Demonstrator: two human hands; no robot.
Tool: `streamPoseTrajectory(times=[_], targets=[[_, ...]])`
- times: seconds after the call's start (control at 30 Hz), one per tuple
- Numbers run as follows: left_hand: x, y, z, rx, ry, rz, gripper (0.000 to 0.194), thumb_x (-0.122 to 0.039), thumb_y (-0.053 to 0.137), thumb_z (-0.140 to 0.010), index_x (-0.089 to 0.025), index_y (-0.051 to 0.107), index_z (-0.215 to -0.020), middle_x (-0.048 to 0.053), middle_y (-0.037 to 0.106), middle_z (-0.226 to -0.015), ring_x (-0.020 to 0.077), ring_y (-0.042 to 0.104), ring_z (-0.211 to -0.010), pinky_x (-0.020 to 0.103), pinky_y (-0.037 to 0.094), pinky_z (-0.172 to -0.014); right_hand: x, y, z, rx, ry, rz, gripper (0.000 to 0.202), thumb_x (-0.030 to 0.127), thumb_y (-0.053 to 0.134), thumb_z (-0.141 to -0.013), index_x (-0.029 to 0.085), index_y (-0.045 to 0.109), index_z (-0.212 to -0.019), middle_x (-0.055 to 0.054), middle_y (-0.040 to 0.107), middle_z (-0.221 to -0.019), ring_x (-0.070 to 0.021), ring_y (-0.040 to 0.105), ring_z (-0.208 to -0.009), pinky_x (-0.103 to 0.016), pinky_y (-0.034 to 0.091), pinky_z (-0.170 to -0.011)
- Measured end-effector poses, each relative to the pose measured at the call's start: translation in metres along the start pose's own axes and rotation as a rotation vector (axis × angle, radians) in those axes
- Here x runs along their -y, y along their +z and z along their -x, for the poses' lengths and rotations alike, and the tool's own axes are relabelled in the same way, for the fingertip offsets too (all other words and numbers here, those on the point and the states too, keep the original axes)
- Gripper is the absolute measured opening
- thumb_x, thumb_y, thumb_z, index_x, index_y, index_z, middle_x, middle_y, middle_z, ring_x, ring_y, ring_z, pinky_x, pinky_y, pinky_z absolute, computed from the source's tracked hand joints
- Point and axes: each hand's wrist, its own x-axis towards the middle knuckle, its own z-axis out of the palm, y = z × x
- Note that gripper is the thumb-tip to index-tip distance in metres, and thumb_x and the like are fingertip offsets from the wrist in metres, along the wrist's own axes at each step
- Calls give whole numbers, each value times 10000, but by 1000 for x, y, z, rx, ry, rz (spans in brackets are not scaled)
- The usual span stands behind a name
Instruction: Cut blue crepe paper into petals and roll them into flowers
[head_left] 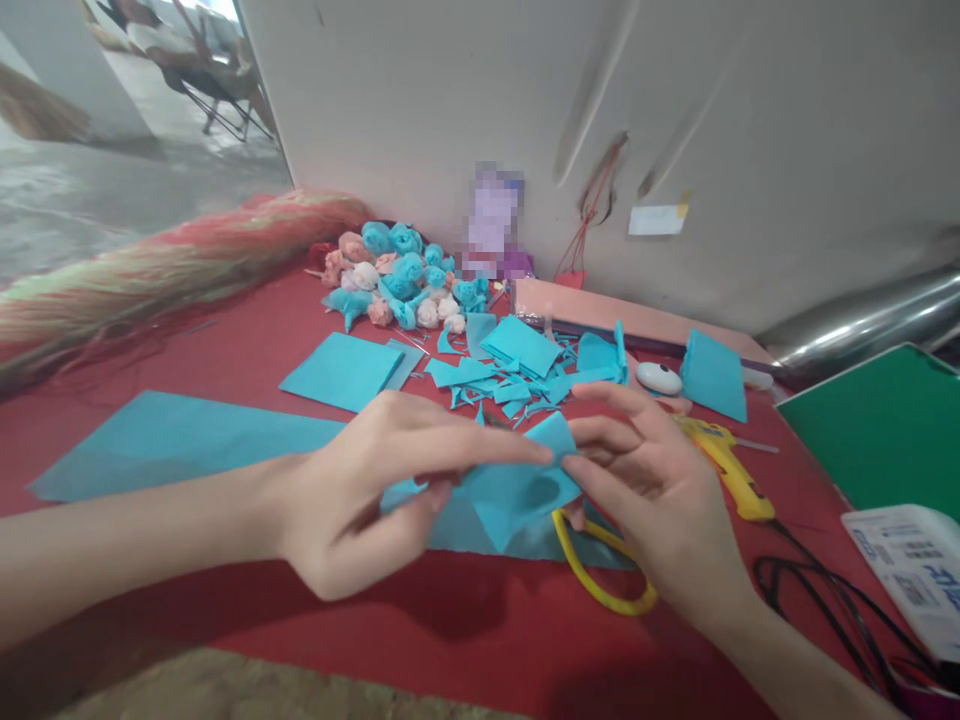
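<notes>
A small folded piece of blue paper (517,490) is between my two hands above the red table. My right hand (645,480) is closed, pinching the paper's upper right corner between thumb and fingers; a yellow-handled tool (607,590), apparently scissors, hangs at the same hand. My left hand (382,480) reaches across from the left, its index finger stretched along the paper to the pinched corner and its other fingers curled by the paper's left edge. Beneath the hands lies a long blue paper strip (202,440). Blue scraps (517,385) lie just behind.
Paper flowers (405,275) are heaped at the back. Folded blue sheets (341,370) lie left of the scraps. A yellow glue gun (727,465) with a black cord, a white mouse-shaped object (658,378) and a green board (877,430) are at the right. A person sits far back left.
</notes>
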Motion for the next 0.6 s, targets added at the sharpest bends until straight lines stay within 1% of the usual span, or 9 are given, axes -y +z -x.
streamPoseTrajectory(times=[0.03, 0.07, 0.13, 0.2, 0.27, 0.33, 0.43, 0.53, 0.6], targets=[[-1, 0, 0, -40, -33, 32, 484, -80, 366, -747, -235, 471, -1194, 14, 623, -737, 140, 560, -626, 247, 435, -566, 0, 0, 1, -15, -39, 82, 334, 148, 608, -783, 308, 512, -1060, 29, 609, -798, -82, 563, -580, -134, 511, -457], [-2, 0, 0, -84, -69, 58, 448, -83, 363, -772, -226, 467, -1183, 16, 629, -806, 132, 573, -682, 236, 455, -610, 0, -1, 3, -14, -84, 159, 353, 136, 607, -780, 313, 509, -1069, 38, 622, -794, -83, 579, -609, -135, 521, -503], [-5, 3, -2, -128, -137, 64, 303, -97, 411, -810, -195, 512, -1079, 10, 623, -862, 111, 579, -748, 209, 471, -672, -1, 0, 8, 16, -162, 278, 409, 114, 602, -779, 337, 493, -1105, 57, 644, -822, -84, 611, -717, -135, 528, -616], [-7, 7, -5, -115, -192, 55, 178, -129, 520, -802, -164, 543, -975, 4, 631, -857, 100, 587, -776, 188, 476, -702, -3, 1, 13, 49, -211, 356, 460, 107, 600, -781, 365, 468, -1139, 78, 651, -872, -74, 618, -818, -122, 511, -716], [-9, 10, -6, -73, -202, 63, 152, -146, 591, -777, -147, 567, -926, 10, 649, -861, 97, 600, -795, 174, 478, -719, -4, 3, 17, 65, -265, 434, 491, 102, 596, -783, 377, 449, -1163, 99, 653, -915, -54, 614, -874, -88, 477, -768], [-10, 13, -6, -50, -181, 82, 123, -135, 596, -781, -143, 591, -903, 12, 662, -857, 90, 610, -801, 160, 479, -727, -4, 4, 20, 75, -330, 504, 502, 103, 596, -786, 370, 437, -1180, 112, 656, -942, -37, 614, -884, -65, 450, -799], [-9, 12, -6, -75, -151, 102, 84, -108, 581, -790, -146, 609, -859, 2, 667, -830, 74, 617, -779, 139, 479, -723, 0, 4, 21, 59, -383, 587, 455, 149, 625, -776, 332, 464, -1160, 98, 662, -945, -49, 623, -850, -72, 451, -790], [-9, 11, -6, -121, -135, 114, 81, -89, 598, -772, -138, 607, -836, -4, 669, -802, 67, 618, -759, 125, 480, -714, 4, 3, 19, 24, -432, 693, 260, 184, 646, -764, 280, 560, -990, 86, 670, -809, -57, 629, -709, -86, 465, -677], [-9, 10, -6, -136, -122, 114, 85, -78, 607, -762, -131, 609, -828, -4, 667, -782, 64, 615, -741, 118, 480, -699, 6, 2, 17, 16, -475, 741, 139, 187, 645, -767, 249, 590, -878, 83, 658, -698, -55, 611, -608, -96, 455, -600]])
